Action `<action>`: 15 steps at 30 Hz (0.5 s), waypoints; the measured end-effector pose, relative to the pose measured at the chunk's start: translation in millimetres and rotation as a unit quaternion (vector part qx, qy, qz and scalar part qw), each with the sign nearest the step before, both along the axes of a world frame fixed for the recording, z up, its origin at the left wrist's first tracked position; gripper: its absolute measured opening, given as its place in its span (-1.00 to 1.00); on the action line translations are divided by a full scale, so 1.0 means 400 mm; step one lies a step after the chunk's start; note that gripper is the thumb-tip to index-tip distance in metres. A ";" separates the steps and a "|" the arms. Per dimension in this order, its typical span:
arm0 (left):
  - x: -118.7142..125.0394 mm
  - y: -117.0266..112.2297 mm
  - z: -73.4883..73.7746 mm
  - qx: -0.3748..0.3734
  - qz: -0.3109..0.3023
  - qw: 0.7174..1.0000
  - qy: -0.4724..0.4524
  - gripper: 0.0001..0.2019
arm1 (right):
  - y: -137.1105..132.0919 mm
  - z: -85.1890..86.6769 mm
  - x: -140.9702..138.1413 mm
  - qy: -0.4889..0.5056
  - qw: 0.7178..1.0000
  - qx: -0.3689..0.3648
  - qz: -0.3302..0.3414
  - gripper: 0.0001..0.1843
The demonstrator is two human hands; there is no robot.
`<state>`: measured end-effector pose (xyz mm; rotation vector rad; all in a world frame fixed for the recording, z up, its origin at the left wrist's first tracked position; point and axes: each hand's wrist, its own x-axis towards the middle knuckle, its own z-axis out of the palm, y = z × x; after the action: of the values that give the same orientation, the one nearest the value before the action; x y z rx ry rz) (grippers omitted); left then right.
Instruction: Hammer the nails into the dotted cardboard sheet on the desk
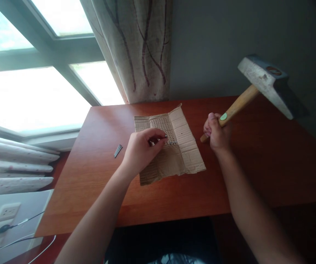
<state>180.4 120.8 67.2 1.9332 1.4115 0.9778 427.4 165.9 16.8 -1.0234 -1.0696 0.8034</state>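
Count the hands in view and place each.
2: the left hand is over the creased cardboard; the right hand grips the hammer by its wooden handle.

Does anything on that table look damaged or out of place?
The cardboard looks worn: it is creased, its edges are ragged, and it lies askew on the table. Nothing looks spilled; the nails left of it lie in a small bunch.

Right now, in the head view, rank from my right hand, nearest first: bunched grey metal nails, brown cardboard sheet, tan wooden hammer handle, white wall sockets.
1. Tan wooden hammer handle: gripped in the right hand.
2. Brown cardboard sheet: just left.
3. Bunched grey metal nails: farther left.
4. White wall sockets: far lower left.
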 end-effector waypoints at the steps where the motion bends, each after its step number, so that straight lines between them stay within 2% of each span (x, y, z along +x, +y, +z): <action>1: 0.000 -0.001 -0.001 0.000 0.003 1.000 -0.002 -0.91 | 0.000 0.000 0.000 0.001 1.000 0.001 0.001 -0.37; 15: 0.006 -0.011 0.008 0.014 0.005 1.000 0.022 -0.92 | -0.002 0.000 -0.001 0.000 1.000 0.003 0.007 -0.38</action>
<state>182.9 116.3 70.6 1.9817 1.4418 0.9700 426.9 165.3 17.0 -1.0115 -1.0796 0.8105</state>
